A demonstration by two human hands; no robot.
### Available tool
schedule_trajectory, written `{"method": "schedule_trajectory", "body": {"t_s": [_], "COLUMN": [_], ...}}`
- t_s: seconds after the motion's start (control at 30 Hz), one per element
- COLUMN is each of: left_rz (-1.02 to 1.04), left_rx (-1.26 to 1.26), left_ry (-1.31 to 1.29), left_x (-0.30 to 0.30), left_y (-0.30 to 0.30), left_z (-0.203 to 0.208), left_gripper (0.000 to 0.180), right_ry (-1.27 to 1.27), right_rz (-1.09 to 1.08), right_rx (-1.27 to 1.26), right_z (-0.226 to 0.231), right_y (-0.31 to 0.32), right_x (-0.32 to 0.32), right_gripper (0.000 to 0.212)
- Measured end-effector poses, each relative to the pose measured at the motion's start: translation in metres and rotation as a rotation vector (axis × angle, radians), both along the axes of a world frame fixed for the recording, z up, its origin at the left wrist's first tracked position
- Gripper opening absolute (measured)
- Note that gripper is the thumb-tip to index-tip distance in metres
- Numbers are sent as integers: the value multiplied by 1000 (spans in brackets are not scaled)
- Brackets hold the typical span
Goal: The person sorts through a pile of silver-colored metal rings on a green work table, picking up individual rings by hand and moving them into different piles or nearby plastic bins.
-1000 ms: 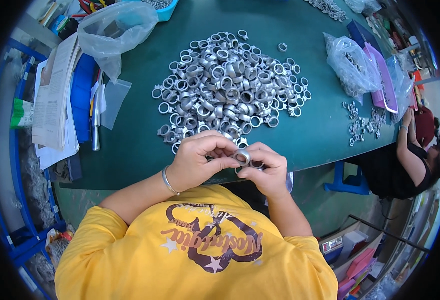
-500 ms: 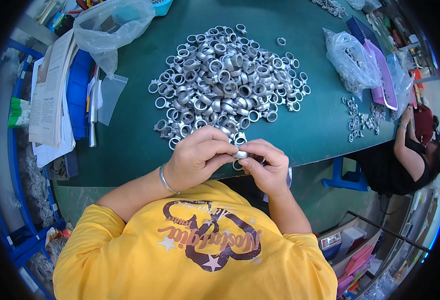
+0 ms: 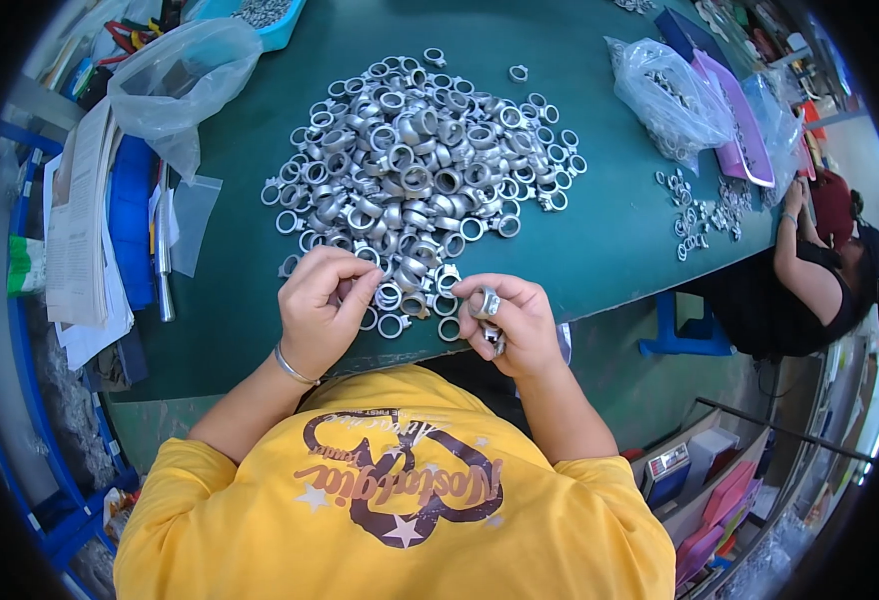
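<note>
A big heap of silver metal rings [image 3: 415, 180], each with a small lug on its side, covers the middle of the green table. At its near left edge is my left hand [image 3: 322, 302], thumb and fingertips pinched together; whatever they hold, if anything, is too small to make out. My right hand [image 3: 520, 325] is closed around a few metal rings [image 3: 486, 303], one between thumb and forefinger and others lower in the curled fingers. Between my hands, several loose rings [image 3: 393, 325] lie near the table's front edge.
To the left stand a clear plastic bag [image 3: 185, 85], a blue holder [image 3: 132, 225] with papers, and a turquoise tray [image 3: 282, 28]. At right are a bag of small parts [image 3: 670, 105], a lilac tray [image 3: 745, 130] and scattered rings [image 3: 695, 225]. Another person [image 3: 810, 265] sits beyond.
My hands have parted from around one ring. The left has moved left to the heap's near edge. The right has turned, showing rings in its fingers. The view has shifted slightly.
</note>
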State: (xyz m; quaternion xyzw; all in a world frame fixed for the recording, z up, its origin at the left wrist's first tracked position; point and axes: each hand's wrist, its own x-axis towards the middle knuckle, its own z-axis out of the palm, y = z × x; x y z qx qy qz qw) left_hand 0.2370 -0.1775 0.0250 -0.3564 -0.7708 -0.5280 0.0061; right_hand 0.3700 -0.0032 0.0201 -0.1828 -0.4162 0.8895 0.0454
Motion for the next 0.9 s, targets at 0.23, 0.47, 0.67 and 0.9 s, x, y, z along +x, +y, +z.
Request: {"method": "schedule_trajectory", "body": {"t_s": [0.23, 0.47, 0.67, 0.9], "left_rz": [-4, -13, -46, -51], "left_rx": [24, 26, 54, 65], "left_ry": [90, 181, 215, 241], "left_x": [-2, -3, -3, -3], "left_y": [5, 2, 3, 3], "left_z": [-8, -12, -21, -19], "left_gripper": [8, 10, 12, 13], "right_ry": [-18, 202, -201, -274], "right_rz": [3, 0, -283, -388], "right_rx": [-95, -433, 700, 1559], "right_z": [1, -10, -22, -22], "right_y": [2, 15, 60, 59], "right_x": [2, 5, -7, -25], "right_gripper": [19, 35, 12, 12]}}
